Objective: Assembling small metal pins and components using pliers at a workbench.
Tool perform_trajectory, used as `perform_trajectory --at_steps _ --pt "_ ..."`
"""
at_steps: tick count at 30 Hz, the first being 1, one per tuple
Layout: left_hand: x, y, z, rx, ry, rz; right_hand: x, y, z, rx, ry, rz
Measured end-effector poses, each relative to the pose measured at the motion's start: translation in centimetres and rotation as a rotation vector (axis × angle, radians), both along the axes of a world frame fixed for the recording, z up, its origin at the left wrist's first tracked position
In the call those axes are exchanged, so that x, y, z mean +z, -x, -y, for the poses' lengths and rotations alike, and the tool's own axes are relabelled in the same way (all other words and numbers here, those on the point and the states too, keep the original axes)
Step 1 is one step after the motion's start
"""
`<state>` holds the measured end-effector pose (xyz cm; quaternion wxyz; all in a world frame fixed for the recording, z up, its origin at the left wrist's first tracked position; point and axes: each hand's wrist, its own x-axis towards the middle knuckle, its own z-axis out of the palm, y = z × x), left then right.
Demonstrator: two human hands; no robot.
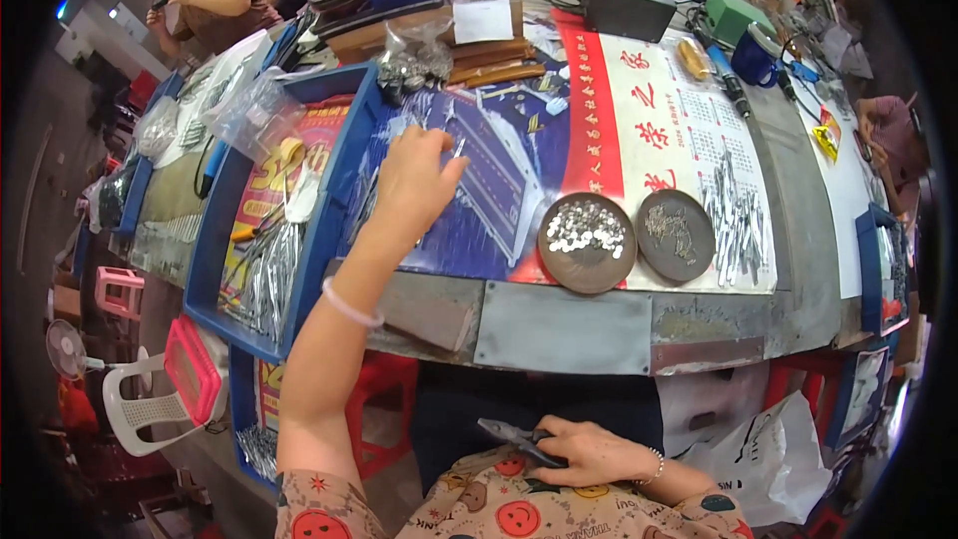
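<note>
Left hand [414, 180] pinches a thin metal strip [457, 149] at tabletop [559, 324] ten o'clock: light, stiff, slippery, best gripped mid-length. Right hand [589, 451] clasps pliers [514, 435] at six o'clock.

On the worktop [559, 324], two round dishes [587, 242] sit side by side near the front edge, a heap of metal strips [735, 220] just right of them. A tray [215, 240] lies left, holding what seem more strips.

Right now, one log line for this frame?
left hand: reaching over metal strips on bench | right hand: holds pliers in lap | two dishes right of left hand
</note>
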<state>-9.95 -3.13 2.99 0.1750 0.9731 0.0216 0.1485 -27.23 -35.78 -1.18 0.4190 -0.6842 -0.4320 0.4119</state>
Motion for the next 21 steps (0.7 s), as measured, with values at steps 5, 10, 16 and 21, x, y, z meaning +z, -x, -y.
perform_trajectory --at_steps 5,10,16,21 --pt "-2.7 -4.7 0.4 0.138 -0.297 -0.282 -0.6 -0.5 0.9 -0.060 -0.023 -0.036" --pt "-3.7 -4.3 -0.7 -0.027 -0.189 0.004 -0.6 -1.5 1.2 -0.074 -0.035 -0.041" --pt "3.4 2.5 1.9 -0.175 0.731 0.254 0.8 -1.4 0.8 -0.064 -0.072 -0.096" --pt "2.3 11.9 4.3 -0.220 1.213 0.312 1.7 -0.7 0.0 -0.286 -0.152 -0.123"
